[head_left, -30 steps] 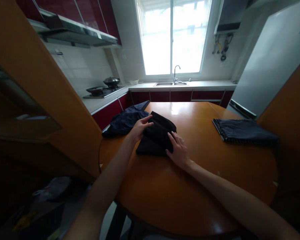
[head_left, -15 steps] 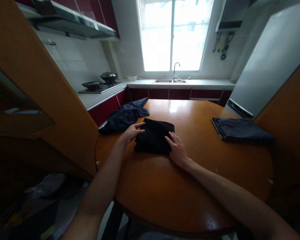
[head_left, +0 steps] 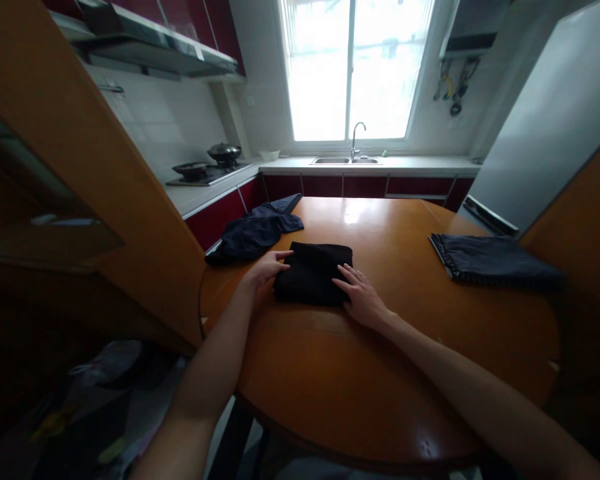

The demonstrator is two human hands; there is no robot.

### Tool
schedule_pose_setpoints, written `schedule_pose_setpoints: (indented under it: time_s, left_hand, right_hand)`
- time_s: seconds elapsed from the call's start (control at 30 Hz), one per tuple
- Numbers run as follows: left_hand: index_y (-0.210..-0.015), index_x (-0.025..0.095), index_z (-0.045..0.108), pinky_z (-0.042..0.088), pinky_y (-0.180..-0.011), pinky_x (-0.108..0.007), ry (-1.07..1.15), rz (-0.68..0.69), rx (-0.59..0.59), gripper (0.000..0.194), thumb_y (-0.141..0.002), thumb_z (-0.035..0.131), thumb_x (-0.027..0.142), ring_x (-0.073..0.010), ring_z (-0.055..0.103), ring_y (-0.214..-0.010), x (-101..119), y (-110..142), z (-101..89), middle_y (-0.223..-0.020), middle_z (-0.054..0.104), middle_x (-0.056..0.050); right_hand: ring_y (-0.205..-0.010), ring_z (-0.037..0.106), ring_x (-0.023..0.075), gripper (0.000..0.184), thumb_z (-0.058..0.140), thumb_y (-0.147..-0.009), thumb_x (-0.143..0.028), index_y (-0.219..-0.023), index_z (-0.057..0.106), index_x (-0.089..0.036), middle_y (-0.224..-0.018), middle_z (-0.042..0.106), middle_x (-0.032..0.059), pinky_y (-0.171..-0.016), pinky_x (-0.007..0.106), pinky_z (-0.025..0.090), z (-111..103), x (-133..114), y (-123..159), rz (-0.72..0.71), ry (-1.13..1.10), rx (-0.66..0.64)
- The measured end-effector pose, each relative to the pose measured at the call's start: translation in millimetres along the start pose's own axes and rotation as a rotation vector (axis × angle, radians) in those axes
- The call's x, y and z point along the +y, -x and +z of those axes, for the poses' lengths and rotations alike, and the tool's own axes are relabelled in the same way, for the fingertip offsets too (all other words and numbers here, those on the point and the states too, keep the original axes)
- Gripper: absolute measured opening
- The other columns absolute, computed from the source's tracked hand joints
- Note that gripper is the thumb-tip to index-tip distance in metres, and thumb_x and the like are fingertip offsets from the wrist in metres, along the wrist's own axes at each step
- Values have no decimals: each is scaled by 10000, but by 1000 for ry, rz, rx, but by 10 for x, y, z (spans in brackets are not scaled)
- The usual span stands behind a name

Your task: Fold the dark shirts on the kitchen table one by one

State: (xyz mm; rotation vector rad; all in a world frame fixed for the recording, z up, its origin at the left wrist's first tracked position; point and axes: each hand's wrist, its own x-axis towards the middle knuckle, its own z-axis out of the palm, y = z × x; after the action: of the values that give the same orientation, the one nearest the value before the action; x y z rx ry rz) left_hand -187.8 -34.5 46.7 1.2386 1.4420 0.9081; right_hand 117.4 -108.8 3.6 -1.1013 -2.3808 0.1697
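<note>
Folded cloth on a table, seen from above the worker's arms. Containers stand in the background: a lidded pan (head_left: pixel 225 153) and a dark shallow pan (head_left: pixel 190 170) sit on the hob (head_left: pixel 211 175), the lid hiding the contents of the first and distance those of the second. A pale bowl (head_left: pixel 269 155) rests on the counter (head_left: pixel 420 163) near the corner; its inside cannot be made out. A two-basin sink (head_left: pixel 330 161) lies beneath the window, the faucet (head_left: pixel 353 140) rising behind it.

The table (head_left: pixel 380 387) has a curved near edge and a straighter far one. Bare wood separates the black cloth (head_left: pixel 314 273) from both edges and, more broadly, from the folded dark garment (head_left: pixel 495 260) at the right. A crumpled navy garment (head_left: pixel 257 233) lies along the left edge, closer to the work.

The black cloth, a matte and roughly four-sided bundle, lies flat between the hands, left of the table's middle. The left hand (head_left: pixel 269 267) meets its left side, thumb and forefinger parted. The right hand (head_left: pixel 361 297) rests on its right side, fingers spread.
</note>
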Motion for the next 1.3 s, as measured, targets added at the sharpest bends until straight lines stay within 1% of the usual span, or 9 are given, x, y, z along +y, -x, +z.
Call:
schedule_pose_setpoints:
  time_s: [0.3,0.47,0.57,0.7,0.93,1.07,1.13,1.23,1.3]
  left_hand:
    - [-1413,165,552,572,-681,-218,-234,45,4,821,-630,618,-73,-204,728,-889,-29,-50,-4,-1317,653,-139]
    - [-1431,170,535,555,-637,-207,-366,78,21,864,-599,567,-59,-193,727,-812,-59,-58,-15,-1282,673,-143]
    - [-1414,153,555,560,-720,-219,-489,114,60,836,-605,550,-58,-219,726,-919,-61,-60,42,-1286,673,-135]
    - [-1329,109,632,493,-954,-235,-714,200,172,727,-627,566,-68,-251,639,-1183,-68,-126,162,-1337,641,-144]
    - [-1251,80,685,432,-1066,-307,-787,227,237,456,-800,625,111,-281,612,-1222,-129,-236,230,-1290,662,-171]
    - [-1243,91,692,411,-1093,-316,-809,279,242,436,-818,650,175,-281,599,-1226,-172,-253,218,-1265,669,-164]
    - [-1251,102,688,412,-1095,-326,-806,295,240,446,-814,656,187,-280,600,-1216,-192,-261,207,-1242,676,-152]
    - [-1259,117,683,400,-1106,-345,-790,310,235,455,-812,661,200,-284,590,-1221,-211,-267,193,-1226,679,-140]
    - [-1255,106,684,393,-1109,-343,-780,311,229,453,-813,660,198,-289,584,-1227,-211,-260,189,-1233,671,-150]
  right_hand:
    - [-1505,199,293,674,590,-729,-61,-1396,569,-158,-1604,317,138,-1215,490,209,-11,6,-8,-22,23,-23]
    - [-1514,173,277,658,579,-759,-87,-1411,552,-168,-1607,313,131,-1216,496,199,-31,-6,-22,-33,20,-39]
    - [-1515,165,279,664,571,-758,-87,-1418,545,-158,-1609,306,136,-1218,491,192,-25,-2,-20,-37,19,-47]
    - [-1516,162,277,684,568,-745,-80,-1423,539,-162,-1613,300,129,-1217,492,197,1,9,-13,-37,21,-50]
    - [-1527,108,277,705,552,-758,-76,-1455,504,-166,-1629,255,131,-1223,507,152,6,-3,15,-36,-2,-81]
    - [-1522,128,310,656,629,-799,-221,-1445,518,-226,-1624,275,109,-1207,585,131,-71,118,-22,-80,-163,-123]
    - [-1488,264,292,555,605,-852,-301,-1401,564,-229,-1564,401,112,-1199,553,215,-89,250,-125,-25,-288,-14]
    - [-1338,506,243,452,508,-919,-315,-1342,601,-186,-1401,587,130,-1146,461,361,-39,505,-394,223,-433,263]
    - [-1279,559,234,449,511,-915,-307,-1331,598,-161,-1360,618,137,-1121,435,391,35,670,-612,383,-503,345]
